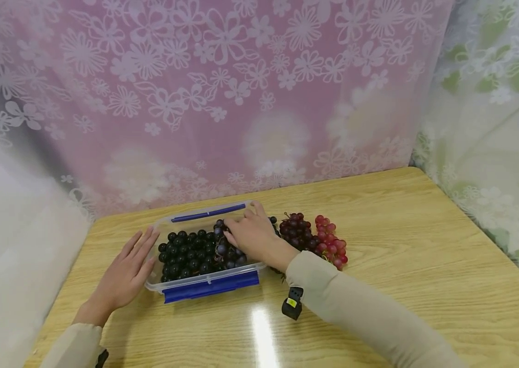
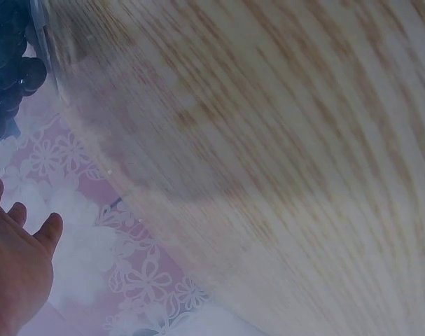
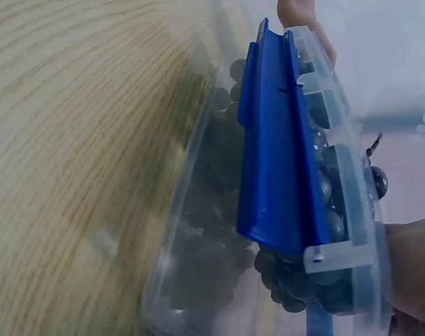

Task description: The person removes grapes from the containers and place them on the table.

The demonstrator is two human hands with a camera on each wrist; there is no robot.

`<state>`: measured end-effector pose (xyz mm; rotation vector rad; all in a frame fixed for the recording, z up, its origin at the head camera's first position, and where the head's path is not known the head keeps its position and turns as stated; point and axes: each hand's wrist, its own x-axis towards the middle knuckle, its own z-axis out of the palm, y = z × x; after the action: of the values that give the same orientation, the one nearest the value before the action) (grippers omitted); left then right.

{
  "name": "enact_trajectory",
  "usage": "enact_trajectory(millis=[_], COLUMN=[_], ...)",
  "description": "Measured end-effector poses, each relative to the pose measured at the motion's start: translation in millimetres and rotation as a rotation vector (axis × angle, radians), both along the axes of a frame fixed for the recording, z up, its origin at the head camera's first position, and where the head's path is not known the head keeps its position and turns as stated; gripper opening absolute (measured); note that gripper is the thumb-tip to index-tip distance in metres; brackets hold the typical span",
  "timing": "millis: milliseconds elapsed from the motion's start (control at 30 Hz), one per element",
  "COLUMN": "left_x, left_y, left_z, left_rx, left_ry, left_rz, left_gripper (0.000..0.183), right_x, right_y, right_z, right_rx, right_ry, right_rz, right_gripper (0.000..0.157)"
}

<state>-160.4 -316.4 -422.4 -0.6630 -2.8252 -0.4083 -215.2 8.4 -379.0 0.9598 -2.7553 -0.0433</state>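
A clear plastic box [image 1: 158,286] with blue clip flaps stands without a lid, filled mostly with round black grapes [image 1: 187,253]. My left hand [image 1: 121,276] lies along the box's left end, its fingers straight and at the rim. Over the right end, my right hand [image 1: 254,235] reaches inside with bent fingers and thumb at a bunch of dusty dark purple grapes [image 1: 231,258]; its palm hides part of the bunch. In the right wrist view, the blue flap [image 3: 279,147] hangs down the box's side, and a stem end shows above the rim.
Just right of the box lie a bunch of dark red grapes [image 1: 297,232] and a bunch of bright red grapes [image 1: 333,245] on the wooden table [image 1: 402,266]. A flowered pink curtain [image 1: 241,102] hangs behind the table. A black wrist device [image 1: 292,304] hangs below the right sleeve.
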Motion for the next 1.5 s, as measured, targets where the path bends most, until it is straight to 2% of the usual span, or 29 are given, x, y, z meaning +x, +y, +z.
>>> enact_trajectory(millis=[300,467,733,967,1233,1500], left_x=[-0.9,-0.3,-1.5,-1.4,-1.6,-4.9], left_y=[1.1,0.2,-0.6,-1.6,-2.7,-3.6], left_z=[-0.5,0.3,3.8,6.4,8.8,8.6], left_rx=[0.008,0.008,-0.022,-0.058,-0.100,-0.100], left_ry=[-0.002,-0.004,0.006,0.016,-0.016,-0.022], left_rz=[-0.001,-0.007,-0.020,-0.024,-0.018,-0.023], left_gripper=[0.063,0.060,0.059,0.058,0.061,0.061], right_x=[0.7,-1.7,-4.0,-4.9,-9.7,-17.8], right_y=[5.3,9.7,22.1,33.2,54.2,90.2], right_z=[4.9,13.4,31.5,39.1,49.3,57.4], right_rx=[-0.012,-0.028,-0.117,-0.189,-0.226,-0.311], right_ry=[0.042,0.103,0.119,0.202,0.275,0.324], right_rz=[0.038,0.070,0.101,0.113,0.139,0.138], right_gripper=[0.032,0.032,0.032,0.034,0.033,0.033])
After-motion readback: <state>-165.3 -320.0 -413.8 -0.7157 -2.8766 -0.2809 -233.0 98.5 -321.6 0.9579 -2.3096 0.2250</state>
